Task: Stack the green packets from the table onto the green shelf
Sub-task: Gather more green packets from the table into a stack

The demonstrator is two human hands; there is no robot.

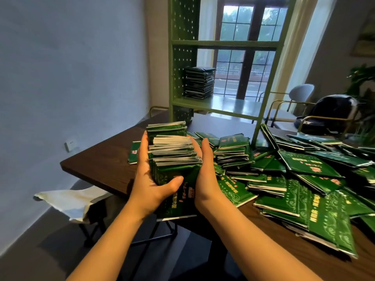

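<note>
**Fat bundle, ragged edges: this one could spill**

Both hands are clamped on one thick bundle of green packets (pixel 172 159). My left hand (pixel 151 179) runs up one side with the thumb hooked across the front, and my right hand (pixel 205 175) cups the other side, its fingers mostly hidden behind the bundle. The bundle sits between my palms, lifted off the surface (pixel 97 159).

The trouble is that the packets aren't squared. Their white edges step out at different depths, and the lowest ones hang below my thumb. If I loosen either palm, I judge the slick middle layers will shoot out and fan down onto the loose packets (pixel 304 179) lying right of my right hand.

The green shelf (pixel 223 106) is ahead of both hands and above them, with a dark stack (pixel 199 83) already on it at its left end. If I come in tilted or too close to that stack I could clip it and topple both — so I'd go in level, to the right of it.
</note>
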